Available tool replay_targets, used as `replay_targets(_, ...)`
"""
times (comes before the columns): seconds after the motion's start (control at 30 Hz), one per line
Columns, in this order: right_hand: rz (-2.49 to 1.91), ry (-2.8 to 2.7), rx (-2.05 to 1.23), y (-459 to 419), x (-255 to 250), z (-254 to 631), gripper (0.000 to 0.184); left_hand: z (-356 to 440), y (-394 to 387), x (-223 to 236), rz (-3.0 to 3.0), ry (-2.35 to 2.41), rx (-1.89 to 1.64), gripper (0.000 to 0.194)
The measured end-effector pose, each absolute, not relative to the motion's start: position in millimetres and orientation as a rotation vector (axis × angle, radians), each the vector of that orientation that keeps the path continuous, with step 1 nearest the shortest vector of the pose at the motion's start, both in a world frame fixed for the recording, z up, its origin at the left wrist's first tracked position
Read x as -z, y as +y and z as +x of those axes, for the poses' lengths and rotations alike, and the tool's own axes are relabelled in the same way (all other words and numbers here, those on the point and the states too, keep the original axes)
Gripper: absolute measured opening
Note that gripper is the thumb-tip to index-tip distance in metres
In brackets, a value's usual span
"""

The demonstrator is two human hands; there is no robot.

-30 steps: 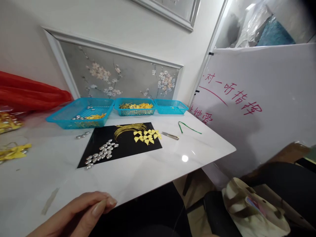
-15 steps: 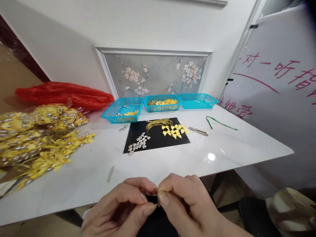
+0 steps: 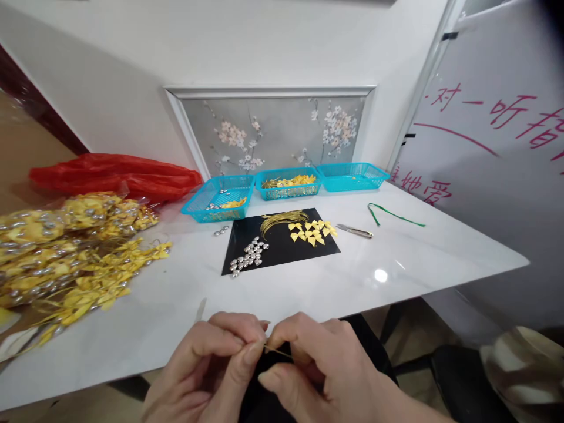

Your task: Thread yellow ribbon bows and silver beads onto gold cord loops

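At the near edge of the white table, my left hand pinches a thin gold cord between thumb and forefinger. The cord runs across into my right hand, whose fingers are curled around its far part while the thumb stands apart from the forefinger. Whatever else lies inside the left fingertips is hidden. Beyond the hands is a black mat with silver beads, a bundle of gold cords and yellow leaf-shaped pieces.
Three blue baskets line the back, two holding yellow pieces. Small snips and a green string lie right of the mat. Bundles of yellow beaded sprays and a red plastic bag fill the left of the table.
The right thumb has parted from the forefinger, and a stretch of gold cord now shows between the hands. Both hands have shifted slightly left; the left pinch has tightened.
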State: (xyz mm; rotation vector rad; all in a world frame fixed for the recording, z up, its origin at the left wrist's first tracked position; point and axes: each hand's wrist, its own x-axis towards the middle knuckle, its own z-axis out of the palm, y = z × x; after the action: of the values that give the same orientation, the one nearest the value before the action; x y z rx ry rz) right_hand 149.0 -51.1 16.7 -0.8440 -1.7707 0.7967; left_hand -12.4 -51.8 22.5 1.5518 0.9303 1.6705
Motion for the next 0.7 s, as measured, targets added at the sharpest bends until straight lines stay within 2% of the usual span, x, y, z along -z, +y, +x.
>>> replay_targets(0.07, -0.841, -1.764, -0.725, -49.4, -14.4, 147.1, 0.012, -15.1, -50.4, -20.0, 1.583, 0.885, -1.654, 0.015)
replay_targets(0.13, -0.787, -1.713, -0.685, -48.7, -15.5, 144.4, 0.002, -16.2, -50.6, -18.2, 1.581, 0.889, -1.642, 0.016)
replay_targets(0.27, -0.688, -1.644, -0.696, -49.5, -22.1, 142.1, 0.015, -15.8, -52.2, -20.8, 1.433, 0.981, -1.595, 0.015)
replay_targets(0.4, -0.747, -1.596, -0.823, -52.3, -25.7, 145.8, 0.017, -19.2, -50.7, -27.2, 1.284, 1.011, -1.532, 0.015)
replay_targets(0.7, -0.687, -1.356, -1.161, -52.4, -24.5, 138.3, 0.019, -20.7, -54.7, -28.4, 1.143, 1.058, -1.161, 0.015)
